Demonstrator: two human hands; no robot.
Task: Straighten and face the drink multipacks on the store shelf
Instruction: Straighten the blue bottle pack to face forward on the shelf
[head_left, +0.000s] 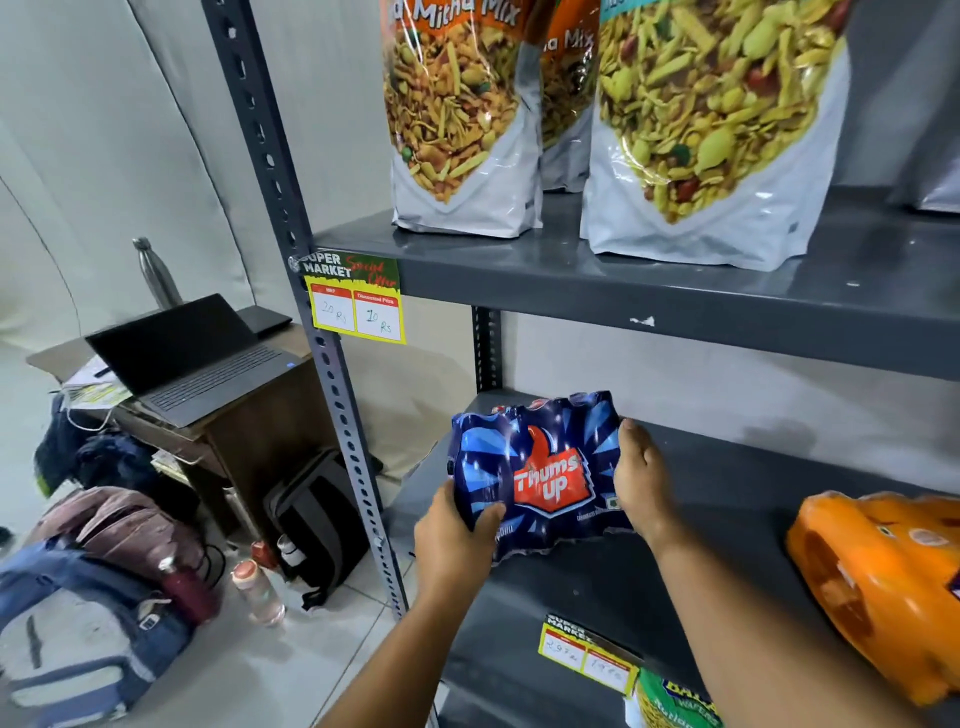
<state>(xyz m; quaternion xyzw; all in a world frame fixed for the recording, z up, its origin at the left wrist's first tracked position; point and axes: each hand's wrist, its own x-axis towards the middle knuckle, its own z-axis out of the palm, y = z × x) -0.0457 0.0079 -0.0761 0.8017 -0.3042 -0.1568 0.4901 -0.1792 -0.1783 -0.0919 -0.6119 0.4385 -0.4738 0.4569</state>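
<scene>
A blue Thums Up multipack (540, 467) in shrink wrap sits at the left end of the grey middle shelf (727, 483), its red logo facing me. My left hand (454, 540) grips its lower left corner, thumb over the front. My right hand (641, 483) is pressed flat against its right side. An orange multipack (883, 587) lies tilted on the same shelf at the far right, apart from both hands.
Snack mix bags (717, 130) stand on the upper shelf. Price tags (358, 301) hang on the shelf edges. The slotted upright post (332, 374) is just left of the pack. Beyond it are a laptop on a wooden desk (192, 358), backpacks (93, 597) and bottles on the floor.
</scene>
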